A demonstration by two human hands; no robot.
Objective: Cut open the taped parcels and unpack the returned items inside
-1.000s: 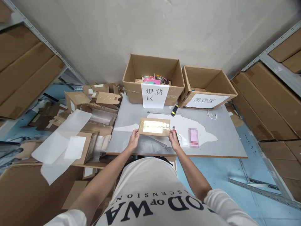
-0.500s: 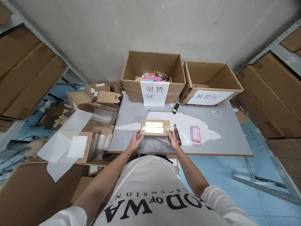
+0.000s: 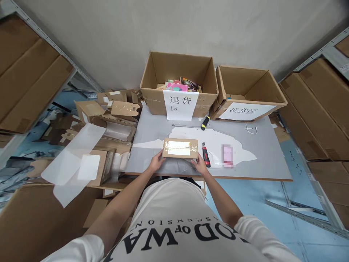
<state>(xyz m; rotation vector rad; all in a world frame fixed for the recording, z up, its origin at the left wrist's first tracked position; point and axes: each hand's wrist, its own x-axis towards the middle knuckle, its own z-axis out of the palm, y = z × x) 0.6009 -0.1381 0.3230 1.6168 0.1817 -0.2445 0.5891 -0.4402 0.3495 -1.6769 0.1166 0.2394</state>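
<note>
A small taped cardboard box (image 3: 167, 148) with a white label on top lies level between my hands, near the table's front edge. My left hand (image 3: 156, 162) grips its lower left corner, thumb on the near side. At the opposite corner my right hand (image 3: 201, 163) holds the box, with the thumb stretched along the front. Just right of the box lies a red and black utility knife (image 3: 206, 155). Beyond that is a pink, blurred-out card or packet (image 3: 227, 155). A yellow and black utility knife (image 3: 205, 123) rests farther back.
Two large open cartons with white paper signs stand at the back: the left carton (image 3: 152, 102) holds colourful packets, the right carton (image 3: 275, 98) a few items. Emptied boxes (image 3: 124, 109) and translucent sheets (image 3: 73, 156) pile up left of the grey table (image 3: 268, 160). Shelves of cartons flank both sides.
My right hand has shifted slightly down around the box's near right corner, its thumb now along the front. The box has barely moved. The camera view has tilted a little.
</note>
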